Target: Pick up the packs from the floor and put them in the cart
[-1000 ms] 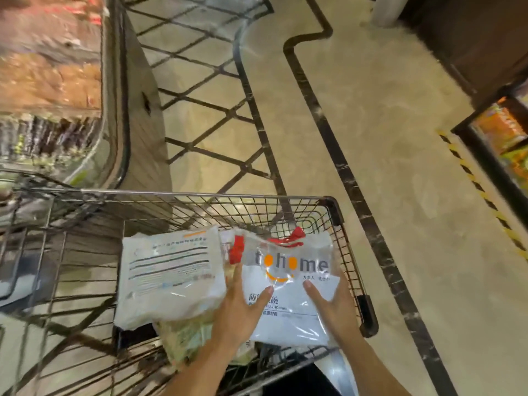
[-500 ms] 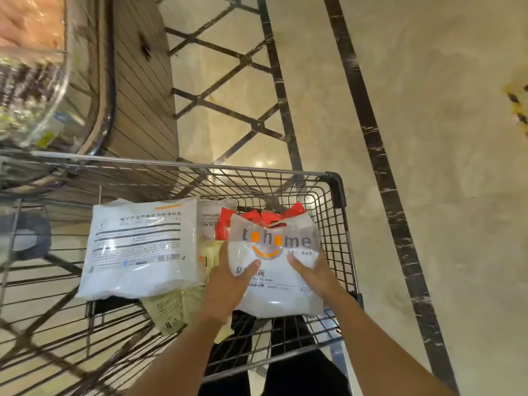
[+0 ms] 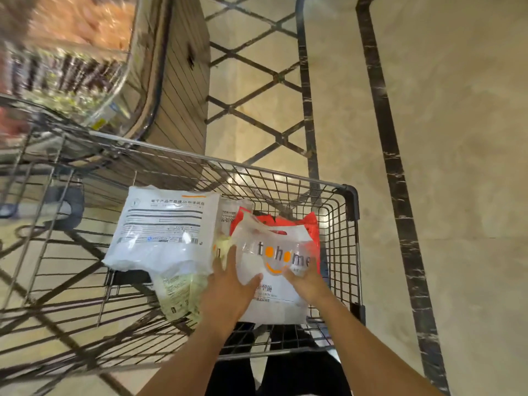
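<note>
White smiley-logo pack (image 3: pixel 274 300), glossy, now lower in wire cart (image 3: pixel 351 195)

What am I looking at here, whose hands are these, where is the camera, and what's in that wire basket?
No machine here: a person wears a camera on the head, looking down at their own bare hands. The left hand and right hand hold a white pack with an orange smiley between them, thumbs on top, inside a wire shopping cart. Also in the cart lie a white pack with printed lines, a yellow-green pack beneath it and a red pack. Under the cart is a floor.
</note>
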Tool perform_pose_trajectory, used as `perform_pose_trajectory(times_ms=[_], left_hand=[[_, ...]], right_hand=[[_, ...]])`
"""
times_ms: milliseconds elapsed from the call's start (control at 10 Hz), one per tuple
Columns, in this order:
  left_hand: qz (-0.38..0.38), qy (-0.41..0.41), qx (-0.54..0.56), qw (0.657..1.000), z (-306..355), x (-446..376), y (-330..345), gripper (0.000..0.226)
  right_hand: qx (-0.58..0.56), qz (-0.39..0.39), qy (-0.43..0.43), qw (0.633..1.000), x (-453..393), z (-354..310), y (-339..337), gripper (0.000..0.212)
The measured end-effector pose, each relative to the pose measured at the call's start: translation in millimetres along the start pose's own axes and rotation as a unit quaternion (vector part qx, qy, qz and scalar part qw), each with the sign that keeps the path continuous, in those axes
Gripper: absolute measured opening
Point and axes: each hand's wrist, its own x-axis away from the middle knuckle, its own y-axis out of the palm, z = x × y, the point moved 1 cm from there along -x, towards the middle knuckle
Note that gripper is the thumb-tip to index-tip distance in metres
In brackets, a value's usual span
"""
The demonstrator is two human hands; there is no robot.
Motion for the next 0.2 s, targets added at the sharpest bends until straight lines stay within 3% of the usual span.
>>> perform_pose_trajectory(times_ms=[100, 200], left_hand=[[0.021, 0.035, -0.014, 0.999, 4, 13, -29, 0.087], [0.125, 0.113, -0.081, 0.982, -4, 29, -71, 0.078]], right_hand=[[0.142, 0.031, -0.072, 0.987, 7, -18, -8, 0.107], [0.265, 0.089, -0.156, 0.947, 32, -56, -12, 0.097]])
